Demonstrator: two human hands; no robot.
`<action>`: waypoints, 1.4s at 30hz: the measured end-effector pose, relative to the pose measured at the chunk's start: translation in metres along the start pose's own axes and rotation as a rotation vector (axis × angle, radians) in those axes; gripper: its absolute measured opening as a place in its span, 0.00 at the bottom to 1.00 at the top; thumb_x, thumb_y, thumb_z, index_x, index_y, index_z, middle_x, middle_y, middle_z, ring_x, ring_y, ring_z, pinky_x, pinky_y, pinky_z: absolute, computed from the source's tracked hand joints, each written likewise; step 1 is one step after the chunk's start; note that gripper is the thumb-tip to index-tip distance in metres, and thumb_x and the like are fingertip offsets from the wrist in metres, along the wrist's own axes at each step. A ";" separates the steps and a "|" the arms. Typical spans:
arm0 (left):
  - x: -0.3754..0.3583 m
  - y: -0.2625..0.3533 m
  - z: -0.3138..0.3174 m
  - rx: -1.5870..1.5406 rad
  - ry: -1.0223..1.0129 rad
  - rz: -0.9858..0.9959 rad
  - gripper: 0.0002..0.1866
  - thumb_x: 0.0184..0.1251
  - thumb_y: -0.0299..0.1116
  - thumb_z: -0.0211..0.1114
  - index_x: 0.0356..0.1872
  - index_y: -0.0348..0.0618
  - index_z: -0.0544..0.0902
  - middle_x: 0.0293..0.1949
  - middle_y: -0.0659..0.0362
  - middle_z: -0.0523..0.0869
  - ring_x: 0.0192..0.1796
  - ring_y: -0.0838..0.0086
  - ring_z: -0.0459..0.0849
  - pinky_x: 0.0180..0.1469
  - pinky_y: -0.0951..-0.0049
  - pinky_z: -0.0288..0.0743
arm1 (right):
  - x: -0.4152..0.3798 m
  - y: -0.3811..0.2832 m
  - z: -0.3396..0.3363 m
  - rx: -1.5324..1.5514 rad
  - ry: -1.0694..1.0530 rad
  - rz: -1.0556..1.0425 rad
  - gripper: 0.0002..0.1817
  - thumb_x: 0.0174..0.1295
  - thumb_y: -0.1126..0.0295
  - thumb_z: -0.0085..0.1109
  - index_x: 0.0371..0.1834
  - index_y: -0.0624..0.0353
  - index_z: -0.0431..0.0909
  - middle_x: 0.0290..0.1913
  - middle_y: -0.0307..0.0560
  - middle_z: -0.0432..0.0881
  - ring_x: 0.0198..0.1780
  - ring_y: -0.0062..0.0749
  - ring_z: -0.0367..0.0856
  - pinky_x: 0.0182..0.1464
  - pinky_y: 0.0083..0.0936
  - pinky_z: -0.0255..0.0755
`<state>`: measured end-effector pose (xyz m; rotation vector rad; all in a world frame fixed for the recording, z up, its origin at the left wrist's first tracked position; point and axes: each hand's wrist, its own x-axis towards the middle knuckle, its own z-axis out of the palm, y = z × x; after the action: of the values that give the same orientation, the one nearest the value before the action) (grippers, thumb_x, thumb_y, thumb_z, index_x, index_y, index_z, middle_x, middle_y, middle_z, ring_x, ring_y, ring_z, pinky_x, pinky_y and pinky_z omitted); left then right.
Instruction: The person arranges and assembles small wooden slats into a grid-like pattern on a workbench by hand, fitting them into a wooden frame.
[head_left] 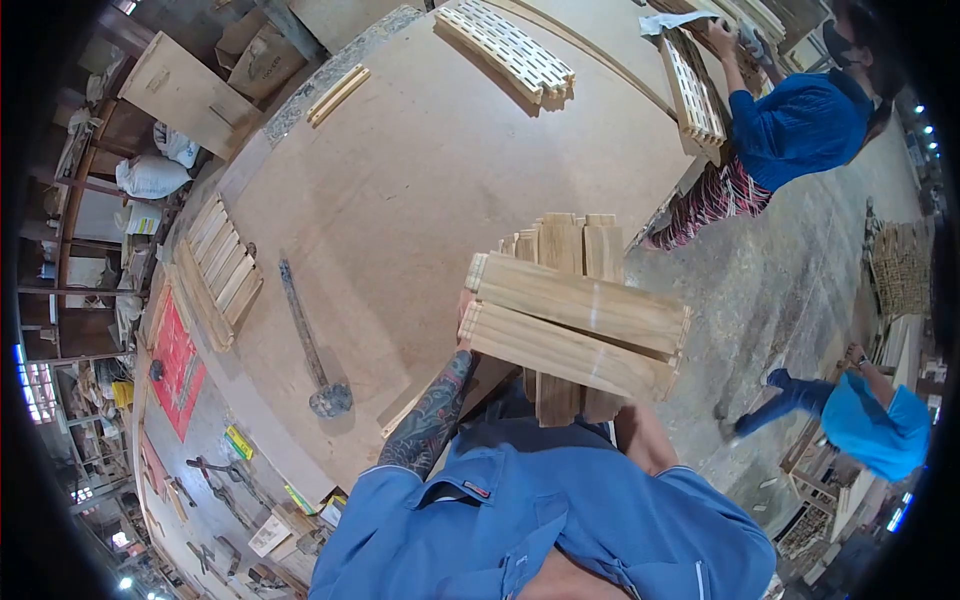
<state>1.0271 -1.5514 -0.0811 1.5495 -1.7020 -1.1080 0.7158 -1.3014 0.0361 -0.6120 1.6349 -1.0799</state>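
Fingers of the left hand [465,318] clamp the left ends of the top boards [575,325]; the right hand is hidden by wood, so I can't tell its grip. Held before the chest, by the table [400,180], these boards run left to right, dipping rightward, across lower boards [560,245] pointing away from the wearer.

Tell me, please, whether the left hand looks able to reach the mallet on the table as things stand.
Probably not: the left hand is busy holding the stacked boards. The mallet itself lies uncovered near the left forearm, so it looks reachable once that hand is free.
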 end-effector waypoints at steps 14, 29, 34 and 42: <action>-0.040 0.056 -0.033 0.231 0.076 0.077 0.21 0.66 0.43 0.59 0.54 0.41 0.78 0.56 0.47 0.78 0.61 0.47 0.72 0.65 0.51 0.67 | 0.070 -0.051 0.070 -0.001 0.133 -0.013 0.25 0.60 0.66 0.63 0.62 0.59 0.76 0.56 0.46 0.82 0.58 0.27 0.78 0.60 0.33 0.73; 0.013 0.070 -0.096 0.207 -0.317 0.891 0.22 0.63 0.43 0.62 0.55 0.42 0.78 0.57 0.47 0.77 0.63 0.47 0.72 0.67 0.53 0.67 | 0.104 -0.080 -0.038 -0.057 0.245 -0.057 0.27 0.60 0.66 0.63 0.64 0.59 0.75 0.58 0.47 0.82 0.60 0.28 0.77 0.62 0.33 0.72; 0.014 0.049 -0.054 -0.694 -0.554 0.082 0.44 0.41 0.50 0.80 0.62 0.44 0.75 0.60 0.48 0.77 0.64 0.48 0.74 0.66 0.51 0.70 | 0.055 -0.285 0.006 -0.422 0.112 -0.472 0.37 0.63 0.48 0.65 0.70 0.59 0.69 0.69 0.52 0.74 0.70 0.42 0.70 0.72 0.40 0.60; 0.022 0.017 -0.037 0.221 -0.367 0.556 0.50 0.30 0.44 0.81 0.64 0.43 0.72 0.61 0.48 0.73 0.66 0.53 0.71 0.70 0.58 0.64 | 0.016 -0.333 0.147 -1.578 -0.458 -0.753 0.66 0.33 0.43 0.83 0.78 0.57 0.57 0.78 0.64 0.57 0.77 0.64 0.56 0.77 0.55 0.50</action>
<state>1.0467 -1.5806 -0.0510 0.9139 -2.3774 -0.9645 0.8084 -1.5209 0.3121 -2.3937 1.5755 0.2034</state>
